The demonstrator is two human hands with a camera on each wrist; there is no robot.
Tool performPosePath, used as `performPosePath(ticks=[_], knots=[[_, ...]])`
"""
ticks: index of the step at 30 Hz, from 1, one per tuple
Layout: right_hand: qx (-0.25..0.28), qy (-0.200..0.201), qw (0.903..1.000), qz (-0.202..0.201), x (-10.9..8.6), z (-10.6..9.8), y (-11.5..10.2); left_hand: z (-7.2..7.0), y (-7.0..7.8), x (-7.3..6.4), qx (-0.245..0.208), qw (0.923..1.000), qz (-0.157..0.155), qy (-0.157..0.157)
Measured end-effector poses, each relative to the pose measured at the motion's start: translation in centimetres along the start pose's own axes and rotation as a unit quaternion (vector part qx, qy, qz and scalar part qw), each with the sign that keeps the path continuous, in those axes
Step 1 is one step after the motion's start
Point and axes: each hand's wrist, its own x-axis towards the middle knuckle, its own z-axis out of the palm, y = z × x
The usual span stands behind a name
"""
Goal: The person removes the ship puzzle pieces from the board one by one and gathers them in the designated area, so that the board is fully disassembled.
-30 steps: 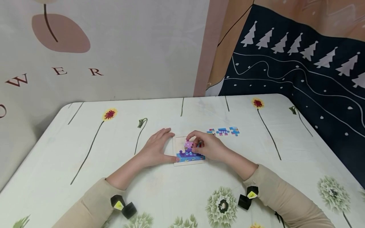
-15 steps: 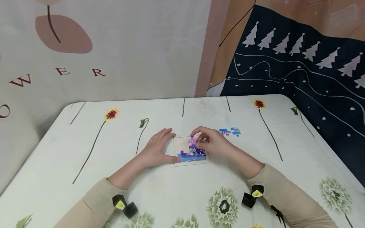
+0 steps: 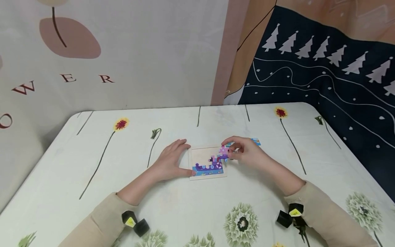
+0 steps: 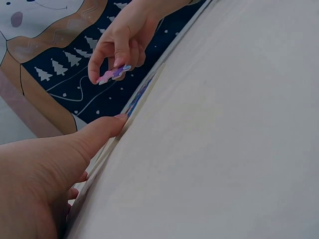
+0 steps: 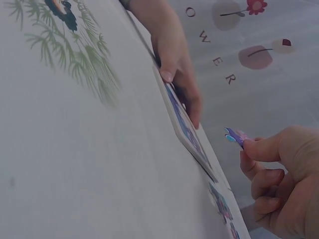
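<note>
A small wooden puzzle board point(image 3: 202, 153) lies mid-table, its near strip covered with blue and purple pieces point(image 3: 207, 172) and its upper left bare wood. My left hand point(image 3: 168, 159) rests along the board's left side, fingers fairly straight, thumb point(image 4: 107, 127) on the near left corner. Just above the board's right side, my right hand point(image 3: 250, 152) pinches a pink and purple puzzle piece point(image 3: 223, 151) between thumb and finger. In the right wrist view that piece point(image 5: 236, 137) is raised off the table, apart from the board.
Loose puzzle pieces point(image 5: 220, 203) lie beyond the board's right side, partly hidden by my right hand in the head view; one blue piece point(image 3: 255, 141) shows. A flower-print cloth point(image 3: 154, 212) covers the table, with printed hangings point(image 3: 308, 75) behind it.
My right hand has moved right with the pink and purple piece, from over the board's middle to its right edge, uncovering bare wood. The left hand stays on the board.
</note>
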Motion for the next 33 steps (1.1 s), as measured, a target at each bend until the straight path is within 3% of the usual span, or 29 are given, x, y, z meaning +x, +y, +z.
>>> performPosePath(ticks=[13, 23, 33], knots=[[-0.027, 0.038, 0.9988, 0.019, -1.6, -2.9, 1.9, 0.0, 0.0, 0.0, -0.002, 1.0000, -0.003, -0.002], [-0.037, 0.023, 0.9975, 0.056, -2.1, -4.6, 3.1, -0.1, 0.0, 0.0, -0.002, 1.0000, 0.000, -0.001], [-0.044, 0.018, 0.9975, 0.053, -2.2, -4.8, 4.2, 0.0, 0.0, 0.0, 0.000, 1.0000, 0.000, -0.003]])
